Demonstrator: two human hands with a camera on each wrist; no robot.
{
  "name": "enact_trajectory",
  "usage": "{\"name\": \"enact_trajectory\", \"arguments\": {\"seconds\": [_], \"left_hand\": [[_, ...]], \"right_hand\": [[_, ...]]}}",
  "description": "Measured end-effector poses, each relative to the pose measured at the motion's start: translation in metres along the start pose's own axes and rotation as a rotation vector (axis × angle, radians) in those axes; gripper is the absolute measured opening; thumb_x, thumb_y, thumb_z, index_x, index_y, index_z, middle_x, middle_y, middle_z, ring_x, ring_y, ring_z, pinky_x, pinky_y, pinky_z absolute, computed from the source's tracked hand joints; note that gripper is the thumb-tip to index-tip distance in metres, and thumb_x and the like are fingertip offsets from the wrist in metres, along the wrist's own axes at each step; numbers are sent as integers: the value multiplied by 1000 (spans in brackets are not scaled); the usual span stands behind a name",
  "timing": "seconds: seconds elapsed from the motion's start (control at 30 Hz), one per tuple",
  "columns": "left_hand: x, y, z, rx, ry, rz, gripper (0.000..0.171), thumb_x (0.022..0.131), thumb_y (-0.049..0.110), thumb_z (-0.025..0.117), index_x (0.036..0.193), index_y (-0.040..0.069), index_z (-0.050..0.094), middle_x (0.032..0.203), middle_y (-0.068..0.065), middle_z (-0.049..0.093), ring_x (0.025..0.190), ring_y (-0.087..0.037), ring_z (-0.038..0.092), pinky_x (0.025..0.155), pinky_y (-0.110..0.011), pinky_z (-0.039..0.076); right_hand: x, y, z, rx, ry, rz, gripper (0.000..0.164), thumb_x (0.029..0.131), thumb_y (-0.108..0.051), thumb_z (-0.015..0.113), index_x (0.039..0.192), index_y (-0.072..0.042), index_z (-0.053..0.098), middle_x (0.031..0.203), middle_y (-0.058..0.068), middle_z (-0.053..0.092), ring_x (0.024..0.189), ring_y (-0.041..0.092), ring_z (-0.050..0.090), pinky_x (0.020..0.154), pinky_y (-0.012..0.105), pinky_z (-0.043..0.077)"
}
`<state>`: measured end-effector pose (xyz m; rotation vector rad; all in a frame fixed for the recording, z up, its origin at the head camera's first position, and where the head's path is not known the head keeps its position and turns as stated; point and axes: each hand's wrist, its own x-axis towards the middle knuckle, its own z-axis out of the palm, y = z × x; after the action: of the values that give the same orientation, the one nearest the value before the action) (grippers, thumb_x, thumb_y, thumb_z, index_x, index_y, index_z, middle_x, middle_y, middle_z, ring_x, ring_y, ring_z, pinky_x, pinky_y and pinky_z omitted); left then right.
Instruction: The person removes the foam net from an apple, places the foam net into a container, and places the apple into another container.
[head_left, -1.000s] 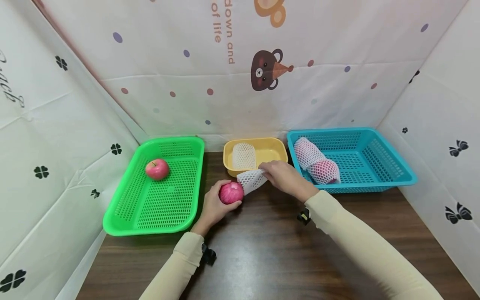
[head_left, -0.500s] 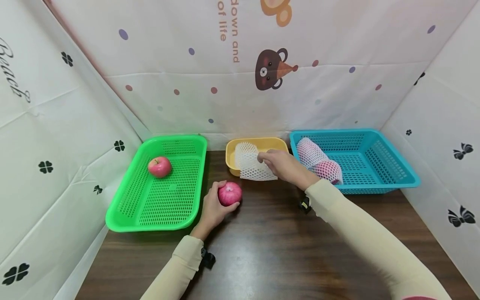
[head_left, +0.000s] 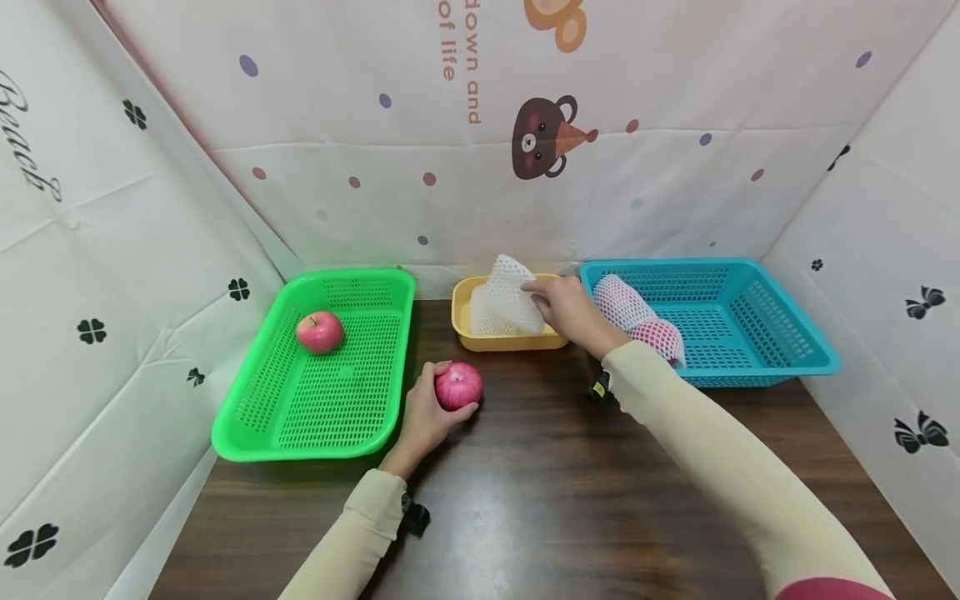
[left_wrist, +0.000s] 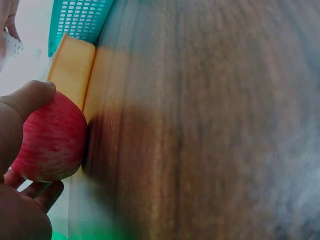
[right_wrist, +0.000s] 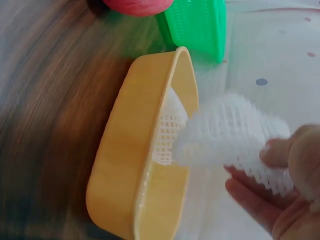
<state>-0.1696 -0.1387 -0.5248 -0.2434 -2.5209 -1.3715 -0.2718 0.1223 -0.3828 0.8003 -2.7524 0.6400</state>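
Observation:
My left hand (head_left: 426,417) curls round a red apple (head_left: 459,386) on the dark wood table, thumb on one side and fingers on the other. The left wrist view shows the same apple (left_wrist: 52,137) between thumb and fingers. Over the yellow basket (head_left: 517,343), my right hand (head_left: 573,315) pinches a white foam fruit net (head_left: 513,292) by one end. The held net (right_wrist: 225,132) tilts above the rim in the right wrist view. A second foam net (right_wrist: 169,130) lies inside the basket.
At the left, a green basket (head_left: 337,442) holds one apple (head_left: 320,332). A blue basket (head_left: 750,371) at the right contains net-wrapped fruit (head_left: 658,337). Patterned white cloth (head_left: 337,100) rises behind and at both sides.
My right hand has pulled the foam net away from the apple, then lifted it up and back over the yellow basket. My left hand still holds the apple in about the same place.

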Motion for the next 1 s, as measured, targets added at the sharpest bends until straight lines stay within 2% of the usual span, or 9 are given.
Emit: {"name": "enact_trajectory", "arguments": {"seconds": [0.1,0.27,0.37,0.5,0.6,0.77,0.83,1.0], "left_hand": [[0,-1,-1,7,3,-6,73,71,21,96,127,7,51,137,-11,62,122,-33,62,99,-51,53],[0,-1,-1,8,-8,-23,74,72,22,95,129,8,51,137,-11,61,122,-32,61,100,-50,53],[0,0,-1,7,-8,-22,73,72,22,95,128,8,51,136,-11,62,122,-32,61,100,-50,53],[0,0,0,1,-10,-20,73,72,22,95,127,7,51,137,-11,62,122,-32,61,100,-50,53],[0,0,-1,-2,-12,-29,72,72,22,95,127,7,50,137,-11,62,122,-32,61,100,-50,53],[0,0,-2,-1,-11,-33,72,72,22,95,127,8,50,137,-10,62,122,-32,61,99,-49,53],[0,0,-2,3,-11,-29,72,72,22,95,126,8,50,137,-10,62,122,-31,61,99,-49,53],[0,-1,-2,3,-13,-14,72,72,23,95,126,7,50,137,-11,62,121,-32,62,99,-49,53]], "right_hand": [[5,3,4,31,38,116,31,102,-3,56,130,-1,69,70,12,64,42,13,35,45,27,32],[9,8,13,71,108,272,33,102,-4,55,131,-1,68,70,14,66,41,13,38,43,28,34],[12,10,18,90,133,326,33,101,-4,55,131,0,68,73,14,67,41,14,39,44,28,35],[14,11,25,99,124,403,35,101,-5,53,132,0,67,70,13,65,42,15,39,43,28,35],[17,13,31,96,104,447,38,101,-6,50,135,-1,66,62,10,60,41,15,37,42,28,33],[19,18,41,99,98,456,37,103,-6,48,136,0,64,59,10,57,39,16,34,40,29,31],[19,20,45,106,94,464,38,103,-7,48,136,-1,64,62,13,59,39,16,33,40,28,30],[20,22,53,135,83,511,39,103,-8,48,139,-3,63,87,20,69,39,15,33,39,27,31]]}}
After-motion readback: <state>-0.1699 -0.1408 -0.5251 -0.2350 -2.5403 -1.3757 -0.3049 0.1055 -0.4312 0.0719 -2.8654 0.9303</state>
